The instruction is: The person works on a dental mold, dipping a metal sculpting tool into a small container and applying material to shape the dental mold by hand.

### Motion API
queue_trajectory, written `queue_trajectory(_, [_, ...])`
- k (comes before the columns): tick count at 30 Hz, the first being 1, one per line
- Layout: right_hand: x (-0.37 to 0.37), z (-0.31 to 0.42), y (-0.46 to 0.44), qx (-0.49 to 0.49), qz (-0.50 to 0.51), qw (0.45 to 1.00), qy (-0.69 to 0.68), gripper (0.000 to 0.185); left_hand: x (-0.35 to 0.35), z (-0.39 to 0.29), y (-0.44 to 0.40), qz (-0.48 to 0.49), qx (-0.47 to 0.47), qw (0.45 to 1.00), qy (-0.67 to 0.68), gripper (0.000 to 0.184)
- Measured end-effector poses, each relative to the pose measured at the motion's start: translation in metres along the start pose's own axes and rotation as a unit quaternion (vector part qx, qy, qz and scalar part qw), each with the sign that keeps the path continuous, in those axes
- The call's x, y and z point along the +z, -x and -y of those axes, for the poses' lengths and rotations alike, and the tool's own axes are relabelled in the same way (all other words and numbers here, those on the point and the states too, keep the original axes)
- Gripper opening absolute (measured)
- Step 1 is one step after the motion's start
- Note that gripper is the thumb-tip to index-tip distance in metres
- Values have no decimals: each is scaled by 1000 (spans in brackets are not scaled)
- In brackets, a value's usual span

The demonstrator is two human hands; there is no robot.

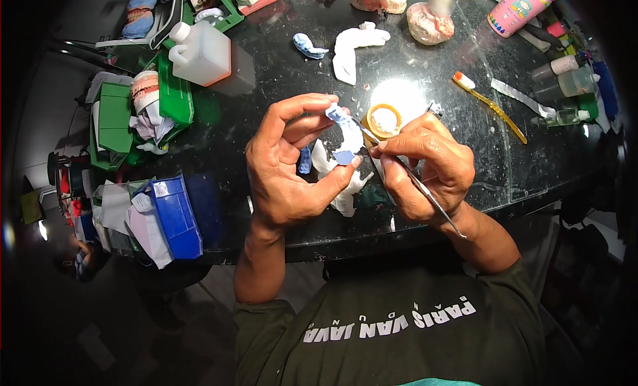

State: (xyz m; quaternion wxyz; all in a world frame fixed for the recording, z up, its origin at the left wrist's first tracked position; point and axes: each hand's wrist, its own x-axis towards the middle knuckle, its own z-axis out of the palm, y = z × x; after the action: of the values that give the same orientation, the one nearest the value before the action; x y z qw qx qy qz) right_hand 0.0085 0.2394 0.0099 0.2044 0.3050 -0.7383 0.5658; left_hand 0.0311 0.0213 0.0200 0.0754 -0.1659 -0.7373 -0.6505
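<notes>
Between the thumb and fingers of my left hand is a curved blue-and-white dental piece, held up at its two ends. My right hand pinches a thin metal tool, whose far tip is close to the right side of the piece. Just beyond my right fingers stands a small yellow cup with white material inside. Under the held piece, white scraps and a blue fragment lie on the black table, partly hidden by my left hand.
At the left are a plastic jug, green bins and a blue bin. A white curved piece and blue piece lie farther back. A toothbrush, pink tumbler and small bottles are at the right.
</notes>
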Motion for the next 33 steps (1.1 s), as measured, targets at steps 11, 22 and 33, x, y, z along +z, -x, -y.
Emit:
queue_trajectory(11, [3, -4, 2, 0, -2, 1000, -5, 21, -1, 0, 0, 3, 1, 1000, 2, 71])
queue_trajectory(22, [2, -2, -1, -4, 16, 1000, 2, 20, -2, 3, 0, 10, 8, 1000, 9, 71])
queue_trajectory(33, [-4, -4, -4, -24, 32, 998, -47, 27, -3, -1, -1, -1, -17, 998, 66, 68])
